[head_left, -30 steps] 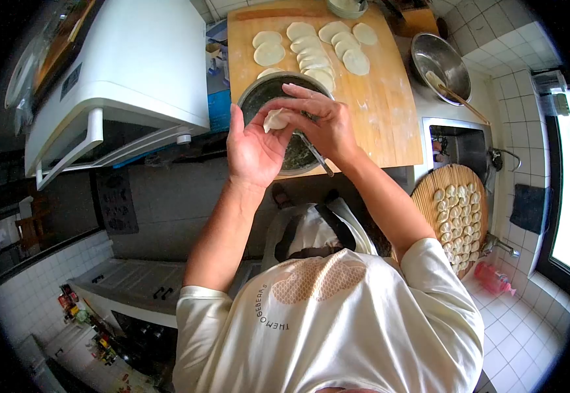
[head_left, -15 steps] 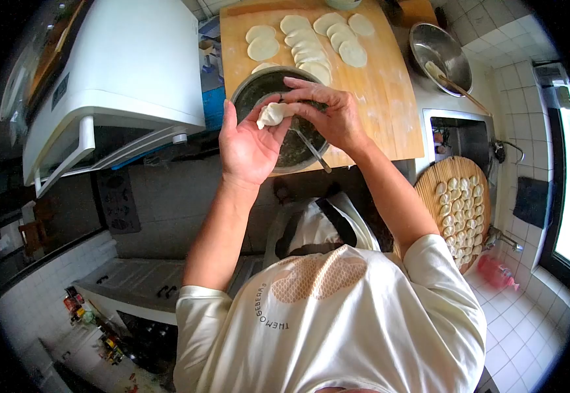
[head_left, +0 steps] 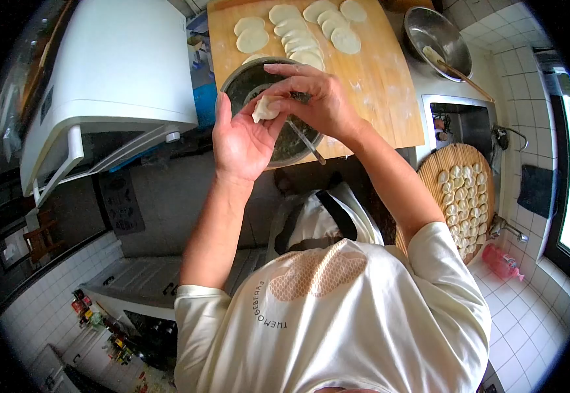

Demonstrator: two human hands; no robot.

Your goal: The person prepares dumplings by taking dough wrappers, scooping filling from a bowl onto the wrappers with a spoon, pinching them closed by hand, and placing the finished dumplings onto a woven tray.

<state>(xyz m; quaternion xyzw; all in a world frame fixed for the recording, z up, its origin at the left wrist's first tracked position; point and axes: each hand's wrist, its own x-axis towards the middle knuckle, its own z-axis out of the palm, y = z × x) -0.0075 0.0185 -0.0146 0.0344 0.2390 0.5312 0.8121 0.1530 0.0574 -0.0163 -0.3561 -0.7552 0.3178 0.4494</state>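
Note:
A pale dough dumpling [head_left: 265, 109] is held above a metal bowl [head_left: 232, 78] of dark green filling. My left hand [head_left: 240, 147] is palm up under it, thumb out to the side, with the dumpling resting at its fingers. From the right, my right hand [head_left: 324, 105] pinches the dumpling's edge between thumb and fingers. A metal spoon [head_left: 310, 143] leans in the bowl, its handle over the near rim. Round dough wrappers [head_left: 296, 33] lie in overlapping rows behind the bowl on the wooden board [head_left: 376, 98].
To the right, a round slatted tray [head_left: 434, 164] carries several rows of finished dumplings [head_left: 463, 203] beside the sink [head_left: 462, 118]. A steel bowl [head_left: 429, 29] with a wooden-handled tool [head_left: 465, 80] stands at the back right. A white appliance [head_left: 127, 65] borders the board on the left.
Both hands and the dumpling have shifted slightly left in view, along with the board and bowl. My right fingers have moved further over the dumpling, covering more of it.

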